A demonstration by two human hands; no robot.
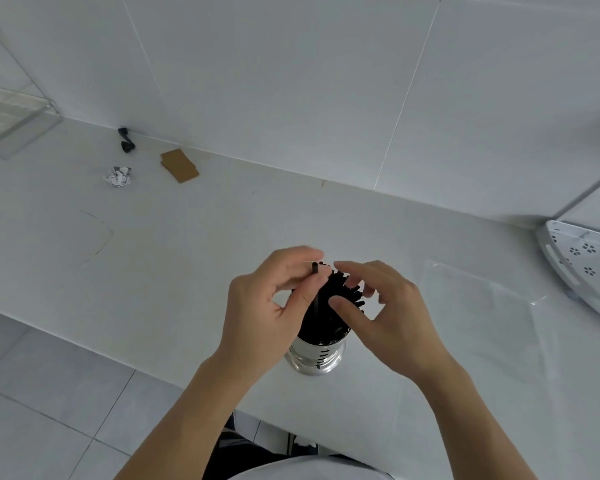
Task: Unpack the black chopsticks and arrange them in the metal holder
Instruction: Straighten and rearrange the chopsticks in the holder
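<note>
Over the metal holder (315, 356), both hands work the black chopsticks (329, 306), which already stand fanned inside it. Left hand (264, 306) pinches a single stick near its top, thumb and forefinger closed on it. Right hand (385, 306) has fingers loosely spread, tips touching the bundle, gripping nothing. Looks like the arranging step, unpacking done: empty clear bag (478, 299) lies right of the holder, wrapper scraps (118, 175) far behind-left. Next move: seat the pinched stick and even out the fan.
</note>
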